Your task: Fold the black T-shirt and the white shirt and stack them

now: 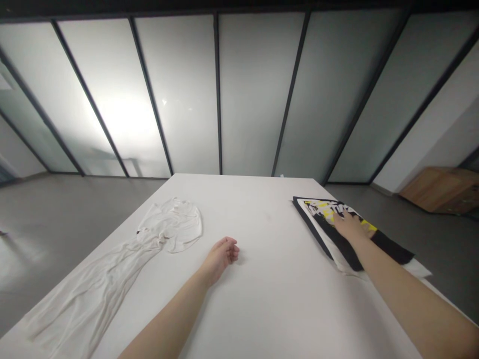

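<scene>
Evidently, the flat black-and-white cloth stack with yellow print [339, 241] lies folded at the smooth white desk's [258, 304] right edge, right hand [350, 226] spread atop; left hand [221, 255] curls loosely, seemingly empty. Leftward, a rumpled white thin-cloth garment [112, 269] lies unfolded.

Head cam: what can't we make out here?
All in the head view:
Part of the yellow-white print: covered by the right hand.
Palm of the left hand: hidden by the hand itself.
Near end of the white garment: cut off by the bottom edge.
Anything behind the frosted panels: blurred by them.
</scene>
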A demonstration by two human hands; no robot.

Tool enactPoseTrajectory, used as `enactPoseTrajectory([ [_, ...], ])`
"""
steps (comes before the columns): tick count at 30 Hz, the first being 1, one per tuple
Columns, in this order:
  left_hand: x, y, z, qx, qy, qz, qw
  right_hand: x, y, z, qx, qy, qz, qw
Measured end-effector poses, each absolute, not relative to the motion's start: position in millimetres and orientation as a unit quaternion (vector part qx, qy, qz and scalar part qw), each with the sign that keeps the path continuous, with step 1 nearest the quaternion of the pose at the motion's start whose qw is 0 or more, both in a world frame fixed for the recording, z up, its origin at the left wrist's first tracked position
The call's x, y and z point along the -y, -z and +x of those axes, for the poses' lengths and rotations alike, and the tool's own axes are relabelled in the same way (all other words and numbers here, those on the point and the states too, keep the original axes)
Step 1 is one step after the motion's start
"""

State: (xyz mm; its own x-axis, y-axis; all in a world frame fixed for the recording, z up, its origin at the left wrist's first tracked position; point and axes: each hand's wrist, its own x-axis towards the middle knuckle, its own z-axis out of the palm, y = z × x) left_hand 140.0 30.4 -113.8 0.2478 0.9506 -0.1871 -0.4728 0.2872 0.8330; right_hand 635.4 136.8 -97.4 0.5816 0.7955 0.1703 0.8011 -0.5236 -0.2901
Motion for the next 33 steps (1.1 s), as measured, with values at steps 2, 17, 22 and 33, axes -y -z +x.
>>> enactPoseTrajectory([
  [2,-29,114,142,-0.365,-0.492,0.343,0.712,-125,98,633,0.420,0.009,-0.892,0.166],
  [17,-51,52,25,-0.790,-0.040,0.611,0.029,-35,102,490,0.616,-0.164,-0.611,0.469],
  [22,-48,59,14,-0.764,0.044,0.642,0.036,-11,87,400,0.473,-0.526,-0.526,0.472],
  [33,5,41,141,-0.338,-0.120,0.835,0.417,3,115,343,0.318,-0.791,-0.347,0.392],
])
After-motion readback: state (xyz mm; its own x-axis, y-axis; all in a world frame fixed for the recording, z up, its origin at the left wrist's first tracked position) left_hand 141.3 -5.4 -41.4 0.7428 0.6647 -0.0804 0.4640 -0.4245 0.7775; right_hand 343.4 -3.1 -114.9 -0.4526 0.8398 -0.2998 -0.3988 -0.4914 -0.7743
